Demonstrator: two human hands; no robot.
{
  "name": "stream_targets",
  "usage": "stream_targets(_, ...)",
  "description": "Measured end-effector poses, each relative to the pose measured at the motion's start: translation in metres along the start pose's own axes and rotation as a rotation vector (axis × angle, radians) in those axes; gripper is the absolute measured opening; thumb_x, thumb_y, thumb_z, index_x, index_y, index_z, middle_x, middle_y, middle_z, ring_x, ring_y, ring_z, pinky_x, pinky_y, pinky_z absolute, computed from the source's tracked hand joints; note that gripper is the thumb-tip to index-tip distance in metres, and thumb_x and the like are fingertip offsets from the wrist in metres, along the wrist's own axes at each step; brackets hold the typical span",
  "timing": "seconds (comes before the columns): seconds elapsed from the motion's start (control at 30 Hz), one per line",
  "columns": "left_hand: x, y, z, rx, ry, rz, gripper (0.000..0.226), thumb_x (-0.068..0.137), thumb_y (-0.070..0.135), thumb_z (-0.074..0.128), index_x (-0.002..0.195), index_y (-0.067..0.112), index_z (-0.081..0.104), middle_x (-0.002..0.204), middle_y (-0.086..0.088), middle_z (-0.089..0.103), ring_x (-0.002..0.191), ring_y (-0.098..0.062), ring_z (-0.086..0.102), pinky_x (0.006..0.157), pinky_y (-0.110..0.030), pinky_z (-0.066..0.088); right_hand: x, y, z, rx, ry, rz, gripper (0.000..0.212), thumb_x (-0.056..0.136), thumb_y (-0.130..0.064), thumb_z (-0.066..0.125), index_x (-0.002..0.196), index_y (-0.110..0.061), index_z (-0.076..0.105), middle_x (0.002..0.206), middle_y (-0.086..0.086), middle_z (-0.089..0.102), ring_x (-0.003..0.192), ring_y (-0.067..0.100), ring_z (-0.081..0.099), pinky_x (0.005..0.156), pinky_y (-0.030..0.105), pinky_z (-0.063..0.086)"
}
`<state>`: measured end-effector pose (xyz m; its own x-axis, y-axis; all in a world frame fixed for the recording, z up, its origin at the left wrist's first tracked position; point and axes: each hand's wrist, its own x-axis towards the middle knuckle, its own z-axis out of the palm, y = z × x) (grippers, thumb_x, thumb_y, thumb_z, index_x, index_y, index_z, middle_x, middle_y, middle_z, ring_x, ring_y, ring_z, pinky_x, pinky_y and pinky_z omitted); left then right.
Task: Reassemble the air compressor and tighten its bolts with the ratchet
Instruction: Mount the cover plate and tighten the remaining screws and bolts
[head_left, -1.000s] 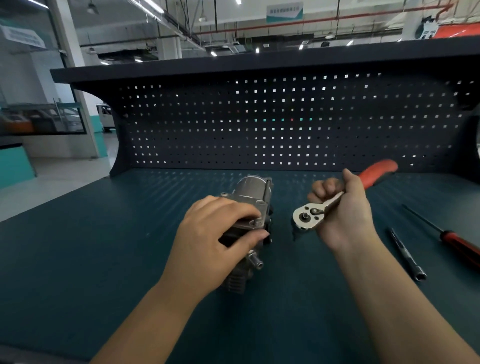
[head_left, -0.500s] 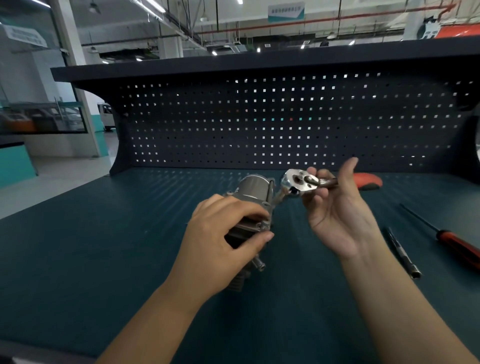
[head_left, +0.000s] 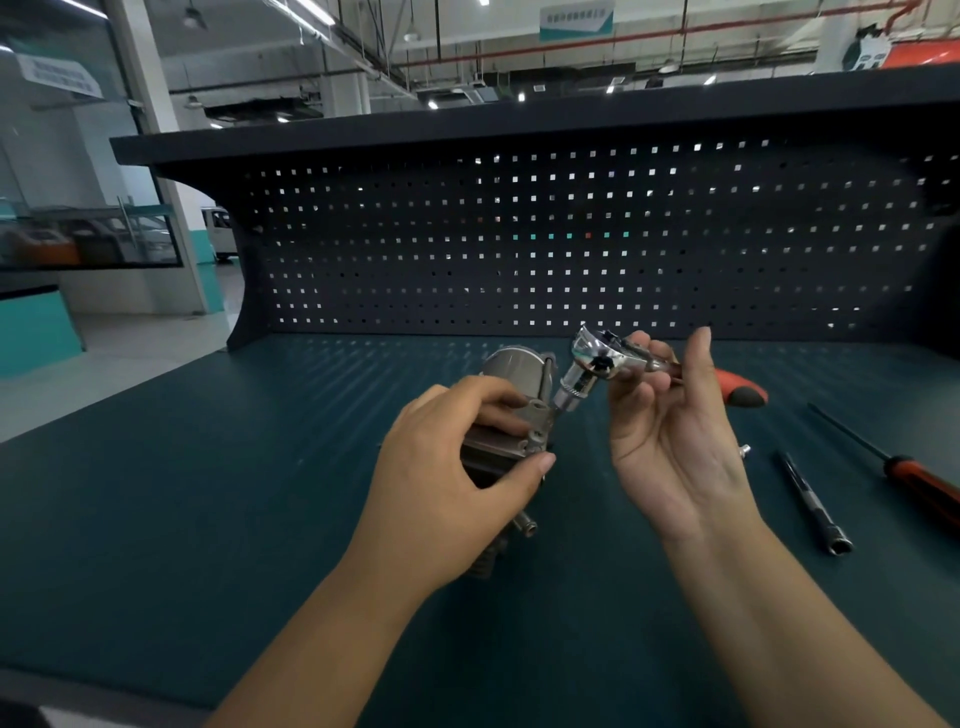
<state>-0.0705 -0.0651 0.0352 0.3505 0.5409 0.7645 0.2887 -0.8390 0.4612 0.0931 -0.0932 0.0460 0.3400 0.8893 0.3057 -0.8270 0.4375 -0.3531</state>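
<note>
On the dark green bench mat (head_left: 208, 467), near its middle and in front of the pegboard (head_left: 519, 234), the air compressor (head_left: 511, 369) lay with its round grey end turned toward the back and a short metal stub sticking out on the near side. The left hand (head_left: 457, 467) came in from the lower left and draped over the body from above, its forearm low over the mat; the fingers curled across the top and the thumb pressed the near face, so the grip was clamped on the compressor. At the housing's upper right corner the socket (head_left: 574, 392) of the ratchet (head_left: 597, 356) met the metal at a slant; whether it sat fully on a bolt could not be told. The right hand (head_left: 670, 441) was raised just beside the compressor with its palm turned toward the camera, fingers curled round the ratchet's neck below the chrome head and the thumb standing straight up, free of the tool. The orange and grey handle jutted out to the right behind the hand. Farther right a small metal fitting (head_left: 745, 451) stood on the mat, then a dark extension bar (head_left: 810, 499), and beyond it a screwdriver (head_left: 914, 467) with a red handle
</note>
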Motion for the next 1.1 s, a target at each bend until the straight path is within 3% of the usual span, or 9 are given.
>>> stream_targets(0.4, -0.001, -0.001, 0.002, 0.015, 0.024, 0.001, 0.029, 0.07, 0.032, 0.078, 0.093, 0.036, 0.061, 0.104, 0.027, 0.055, 0.091, -0.002, 0.06, 0.082, -0.028, 0.051, -0.002, 0.003, 0.002, -0.006, -0.007, -0.001, 0.041, 0.078, -0.04, 0.053, 0.056, -0.008, 0.068, 0.074, 0.002, 0.07, 0.048, 0.003, 0.061, 0.044, 0.011, 0.049)
stream_targets(0.57, 0.0, 0.001, 0.002, 0.037, 0.038, 0.033, 0.023, 0.07, 0.034, 0.071, 0.092, 0.03, 0.066, 0.088, 0.023, 0.062, 0.088, -0.003, 0.058, 0.081, -0.031, 0.051, -0.004, 0.004, 0.002, 0.009, -0.005, -0.004, 0.042, 0.08, -0.039, 0.053, 0.058, -0.007, 0.069, 0.073, 0.004, 0.07, 0.05, 0.004, 0.062, 0.045, 0.013, 0.051)
stream_targets(0.83, 0.002, 0.001, 0.002, 0.083, 0.053, 0.061, 0.018, 0.07, 0.034, 0.072, 0.085, 0.025, 0.07, 0.085, 0.023, 0.061, 0.083, -0.003, 0.054, 0.076, -0.026, 0.048, -0.005, 0.007, 0.003, 0.0, 0.028, -0.006, 0.039, 0.084, -0.039, 0.052, 0.071, -0.004, 0.063, 0.07, 0.004, 0.069, 0.052, 0.005, 0.062, 0.046, 0.014, 0.051)
stream_targets(1.1, 0.002, 0.002, 0.003, 0.092, 0.035, 0.055, 0.017, 0.071, 0.034, 0.071, 0.085, 0.025, 0.069, 0.085, 0.023, 0.061, 0.083, -0.001, 0.052, 0.076, -0.02, 0.045, -0.011, 0.007, 0.007, -0.141, -0.016, -0.13, 0.039, 0.078, -0.04, 0.052, 0.055, -0.013, 0.07, 0.072, 0.003, 0.071, 0.045, 0.003, 0.059, 0.046, 0.014, 0.051)
